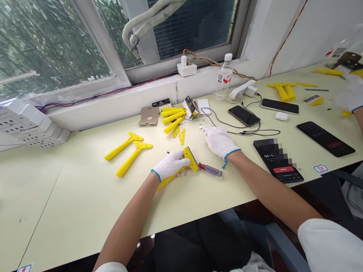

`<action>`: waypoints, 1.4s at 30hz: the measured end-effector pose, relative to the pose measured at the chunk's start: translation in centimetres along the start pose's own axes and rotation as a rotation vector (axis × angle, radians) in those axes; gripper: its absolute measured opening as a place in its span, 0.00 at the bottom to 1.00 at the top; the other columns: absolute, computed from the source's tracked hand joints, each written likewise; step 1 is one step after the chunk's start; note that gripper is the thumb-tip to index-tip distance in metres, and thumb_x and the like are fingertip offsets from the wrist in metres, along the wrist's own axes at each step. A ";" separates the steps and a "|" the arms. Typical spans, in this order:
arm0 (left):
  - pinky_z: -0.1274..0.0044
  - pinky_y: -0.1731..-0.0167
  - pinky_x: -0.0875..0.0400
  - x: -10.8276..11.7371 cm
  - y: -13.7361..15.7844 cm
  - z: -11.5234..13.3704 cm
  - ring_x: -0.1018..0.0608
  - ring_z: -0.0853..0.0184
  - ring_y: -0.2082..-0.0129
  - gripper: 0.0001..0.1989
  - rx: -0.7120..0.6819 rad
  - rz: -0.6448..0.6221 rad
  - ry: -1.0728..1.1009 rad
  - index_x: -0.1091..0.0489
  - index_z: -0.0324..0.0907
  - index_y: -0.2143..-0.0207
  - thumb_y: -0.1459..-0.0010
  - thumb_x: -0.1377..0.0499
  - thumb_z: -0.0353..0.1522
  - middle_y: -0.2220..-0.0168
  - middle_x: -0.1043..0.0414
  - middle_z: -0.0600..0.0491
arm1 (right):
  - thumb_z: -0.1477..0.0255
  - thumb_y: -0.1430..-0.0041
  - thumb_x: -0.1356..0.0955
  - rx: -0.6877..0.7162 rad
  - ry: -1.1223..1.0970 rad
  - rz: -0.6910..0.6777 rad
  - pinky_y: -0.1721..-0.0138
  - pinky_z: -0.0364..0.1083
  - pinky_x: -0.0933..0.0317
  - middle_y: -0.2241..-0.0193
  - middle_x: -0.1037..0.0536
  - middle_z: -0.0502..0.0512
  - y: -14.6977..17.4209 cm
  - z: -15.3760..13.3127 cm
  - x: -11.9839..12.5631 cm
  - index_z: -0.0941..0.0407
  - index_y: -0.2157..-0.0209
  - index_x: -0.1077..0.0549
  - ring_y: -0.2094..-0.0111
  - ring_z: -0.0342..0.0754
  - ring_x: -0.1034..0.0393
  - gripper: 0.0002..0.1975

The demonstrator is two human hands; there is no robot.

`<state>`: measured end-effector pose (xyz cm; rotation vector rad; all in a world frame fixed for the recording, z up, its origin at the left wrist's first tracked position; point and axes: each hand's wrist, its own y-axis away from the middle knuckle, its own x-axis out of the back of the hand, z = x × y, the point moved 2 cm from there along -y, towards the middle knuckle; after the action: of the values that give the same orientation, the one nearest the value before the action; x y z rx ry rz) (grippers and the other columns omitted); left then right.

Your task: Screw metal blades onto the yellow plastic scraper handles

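My left hand [171,164], in a white knit glove with a blue cuff, is closed around a yellow scraper [190,158], its head and blade edge facing right. A screwdriver [210,169] with a clear purplish handle and red collar lies just right of the scraper's head. My right hand [221,142], gloved likewise, is at a small pile of tiny metal pieces [201,128], probably screws. Its fingertips are drawn together there; whatever is between them is too small to make out. Beyond lie several yellow scraper handles [173,116] and a loose yellow piece [182,137].
Two yellow scrapers [130,159] lie at left, near stacked white boxes [21,122]. On the right are phones [277,161], a charging cable [245,132], a power strip [243,89] and a plastic bottle [225,77]. A co-worker's gloved hand [358,93] works among yellow parts at far right.
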<state>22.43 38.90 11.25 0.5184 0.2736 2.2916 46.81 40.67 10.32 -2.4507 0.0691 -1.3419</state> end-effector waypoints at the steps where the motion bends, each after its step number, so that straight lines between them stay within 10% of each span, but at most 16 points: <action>1: 0.76 0.75 0.30 0.0 0.0 0.0 0.25 0.67 0.77 0.09 0.006 -0.001 0.002 0.28 0.43 0.59 0.37 0.37 0.39 0.73 0.25 0.55 | 0.57 0.25 0.28 0.018 0.002 -0.011 0.42 0.56 0.27 0.43 0.23 0.63 0.3 -0.5 -0.3 0.59 0.40 0.24 0.45 0.53 0.24 0.23; 14: 0.76 0.74 0.31 -0.2 -0.6 -0.5 0.26 0.68 0.77 0.10 -0.071 -0.038 0.011 0.27 0.43 0.58 0.39 0.36 0.37 0.74 0.26 0.55 | 0.71 0.26 0.32 0.187 -0.032 -0.130 0.45 0.52 0.35 0.58 0.23 0.61 2.3 -4.9 -2.8 0.56 0.63 0.25 0.52 0.54 0.30 0.08; 23: 0.76 0.75 0.31 -0.4 -0.7 -0.7 0.27 0.68 0.78 0.11 -0.072 -0.033 -0.015 0.30 0.44 0.61 0.38 0.36 0.40 0.76 0.26 0.55 | 0.74 0.38 0.29 -0.266 -0.548 -0.185 0.50 0.46 0.31 0.54 0.20 0.55 2.6 -5.7 -1.7 0.56 0.50 0.25 0.55 0.47 0.25 0.14; 34: 0.77 0.76 0.32 -0.3 -0.4 -0.2 0.28 0.69 0.78 0.10 -0.055 -0.058 0.059 0.28 0.43 0.60 0.37 0.35 0.39 0.75 0.28 0.57 | 0.67 0.30 0.32 -0.301 -0.697 -0.137 0.37 0.49 0.30 0.48 0.16 0.61 1.7 -3.1 -2.4 0.57 0.47 0.23 0.39 0.52 0.24 0.14; 42: 0.76 0.74 0.31 -0.4 -0.3 -0.4 0.27 0.68 0.77 0.11 -0.057 -0.059 0.030 0.27 0.43 0.58 0.39 0.34 0.39 0.74 0.27 0.56 | 0.70 0.37 0.28 -0.186 -0.648 -0.364 0.60 0.43 0.30 0.59 0.15 0.54 2.4 -3.8 -2.3 0.56 0.54 0.22 0.60 0.47 0.21 0.11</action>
<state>22.72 38.81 10.69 0.4418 0.2349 2.2445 42.65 37.80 9.53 -3.0388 -0.4462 -0.6079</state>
